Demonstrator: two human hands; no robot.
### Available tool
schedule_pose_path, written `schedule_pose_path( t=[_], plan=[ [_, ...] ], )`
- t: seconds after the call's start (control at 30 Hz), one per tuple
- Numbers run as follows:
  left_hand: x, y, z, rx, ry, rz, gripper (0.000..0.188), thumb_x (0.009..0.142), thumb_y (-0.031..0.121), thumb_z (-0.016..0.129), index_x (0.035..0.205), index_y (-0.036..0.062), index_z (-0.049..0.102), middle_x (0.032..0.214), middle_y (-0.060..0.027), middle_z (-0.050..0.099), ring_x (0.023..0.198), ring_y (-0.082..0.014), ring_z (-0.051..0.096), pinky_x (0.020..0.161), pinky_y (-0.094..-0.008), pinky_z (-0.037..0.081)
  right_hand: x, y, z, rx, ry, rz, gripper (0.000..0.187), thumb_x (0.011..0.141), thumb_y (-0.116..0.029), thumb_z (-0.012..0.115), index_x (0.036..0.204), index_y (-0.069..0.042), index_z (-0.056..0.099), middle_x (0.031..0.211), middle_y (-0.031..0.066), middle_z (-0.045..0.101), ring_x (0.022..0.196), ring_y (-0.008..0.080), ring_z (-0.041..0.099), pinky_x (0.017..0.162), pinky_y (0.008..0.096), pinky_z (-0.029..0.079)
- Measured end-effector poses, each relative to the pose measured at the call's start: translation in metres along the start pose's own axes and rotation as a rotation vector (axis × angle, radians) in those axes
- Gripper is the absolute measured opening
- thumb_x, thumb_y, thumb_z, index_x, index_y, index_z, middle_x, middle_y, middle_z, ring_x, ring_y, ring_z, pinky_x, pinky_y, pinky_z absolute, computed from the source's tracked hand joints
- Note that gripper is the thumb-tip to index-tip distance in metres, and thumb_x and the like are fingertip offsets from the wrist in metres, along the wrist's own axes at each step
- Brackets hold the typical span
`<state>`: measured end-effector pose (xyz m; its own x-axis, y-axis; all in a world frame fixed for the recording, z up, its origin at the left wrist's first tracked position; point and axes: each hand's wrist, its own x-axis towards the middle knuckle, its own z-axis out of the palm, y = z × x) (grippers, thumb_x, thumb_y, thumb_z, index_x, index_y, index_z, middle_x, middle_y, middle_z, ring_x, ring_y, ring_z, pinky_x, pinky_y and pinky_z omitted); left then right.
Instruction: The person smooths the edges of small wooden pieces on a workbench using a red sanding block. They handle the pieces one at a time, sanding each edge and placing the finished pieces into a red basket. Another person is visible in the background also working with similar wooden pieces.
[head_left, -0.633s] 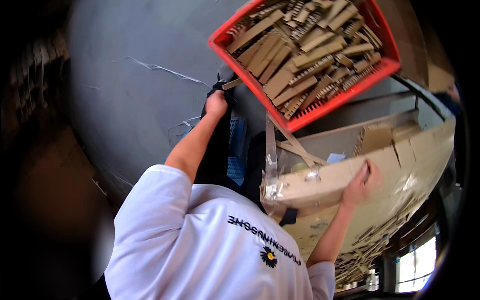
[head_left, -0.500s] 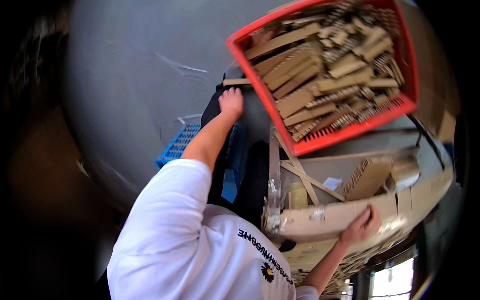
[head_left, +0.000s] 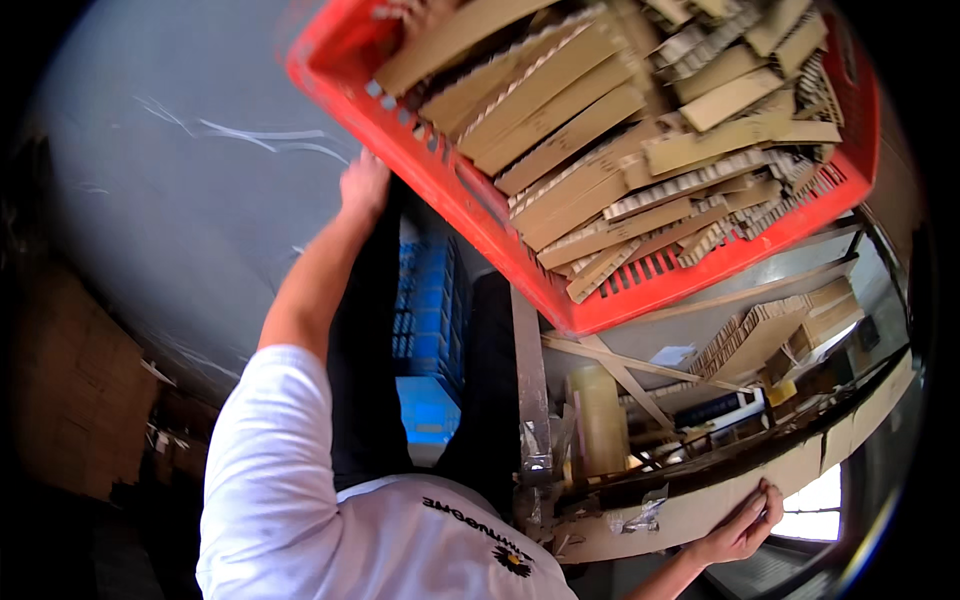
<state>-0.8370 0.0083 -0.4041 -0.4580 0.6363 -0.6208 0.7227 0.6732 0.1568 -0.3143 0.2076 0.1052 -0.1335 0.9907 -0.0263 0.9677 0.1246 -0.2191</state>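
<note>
Line of black lettering, slanting, only partly legible, on white T-shirt

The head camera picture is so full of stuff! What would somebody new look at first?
Probably the big red crate across the top, piled with brown cardboard strips. Next might come the bright blue crate between the person's dark-trousered legs. Then maybe the right hand, at the long cardboard edge low on the right.
</note>
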Motion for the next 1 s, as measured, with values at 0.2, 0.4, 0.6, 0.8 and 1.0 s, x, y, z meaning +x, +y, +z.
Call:
schedule_pose_path(
  t=[0.2,0.4,0.6,0.8,1.0],
  plan=[
    [-0.149,0.002,-0.156,-0.322,0.246,0.01,0.043,0.09,0.009,0.074,0.125,0.0036,0.051,0.111,-0.0177,0.056,0.094,-0.0411,0.065,0.079,-0.0488,0.056,0.01,-0.015,0.005,-0.057,0.064,-0.124,0.017,0.1,0.002,0.06,0.113,0.005,0.071,0.107,0.0157,0.069,0.105,0.0323,0.061,0.096,0.0445,0.047],
    [-0.086,0.18,-0.282,-0.175,0.573,0.609,0.053,0.081,0.005,0.078,0.13,0.0002,0.058,0.117,-0.0174,0.061,0.103,-0.0398,0.063,0.087,-0.0486,0.053,0.015,-0.028,0.011,-0.044,0.14,-0.118,0.017,0.09,0.004,0.065,0.105,-0.001,0.072,0.104,0.0139,0.07,0.106,0.0329,0.062,0.097,0.0475,0.046],
    [0.012,0.22,-0.214,0.168,0.252,0.313,0.043,0.101,0.011,0.051,0.142,-0.0015,0.047,0.124,-0.0206,0.06,0.093,-0.0375,0.071,0.074,-0.0439,0.064,0.03,-0.031,0.016,-0.006,0.207,-0.149,0.022,0.082,-0.003,0.07,0.103,-0.008,0.072,0.106,0.0117,0.071,0.107,0.0329,0.064,0.101,0.0456,0.042],
    [-0.013,0.247,-0.264,0.297,0.29,0.421,0.061,0.094,0.015,0.067,0.147,0.0008,0.041,0.14,-0.024,0.052,0.117,-0.0443,0.062,0.09,-0.0509,0.059,0.031,-0.037,0.027,0.017,0.326,-0.011,0.015,0.079,-0.011,0.075,0.093,-0.017,0.074,0.086,0.0031,0.072,0.095,0.0245,0.067,0.094,0.049,0.046],
    [-0.229,0.427,-0.345,-0.479,0.484,1.178,0.035,0.096,-0.004,0.059,0.132,-0.0014,0.057,0.128,-0.021,0.058,0.117,-0.0394,0.058,0.102,-0.0453,0.047,0.054,-0.052,0.043,0.531,0.709,0.03,0.01,0.085,-0.007,0.072,0.094,-0.011,0.071,0.086,0.0097,0.071,0.078,0.0301,0.067,0.077,0.0434,0.053]
  ],
)
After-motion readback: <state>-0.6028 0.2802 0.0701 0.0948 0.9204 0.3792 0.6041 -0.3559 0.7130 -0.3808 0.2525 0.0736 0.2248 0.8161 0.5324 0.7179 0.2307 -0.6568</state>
